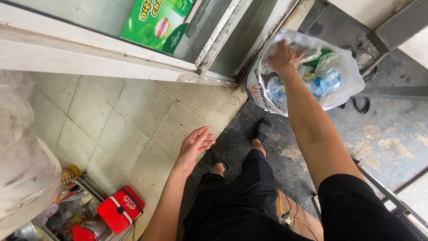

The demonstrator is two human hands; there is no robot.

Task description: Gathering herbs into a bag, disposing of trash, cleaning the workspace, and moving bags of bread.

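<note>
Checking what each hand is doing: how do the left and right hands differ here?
The right hand is raised with the arm stretched out, fingers clamped on a white plastic bag of crumpled packaging. The left hand hangs lower over the tiled floor, fingers open, holding nothing. Both are bare, seen from the back.

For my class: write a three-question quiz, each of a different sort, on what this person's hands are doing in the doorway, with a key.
1. True or false: the left hand grips the red case.
2. The right hand holds: A) a broom, B) a white plastic bag, C) a sandal.
3. What does the bag mostly contain?

Key
1. False: it hangs open and empty above the tiled floor.
2. B
3. Crumpled clear plastic bottles and wrappers.
</note>
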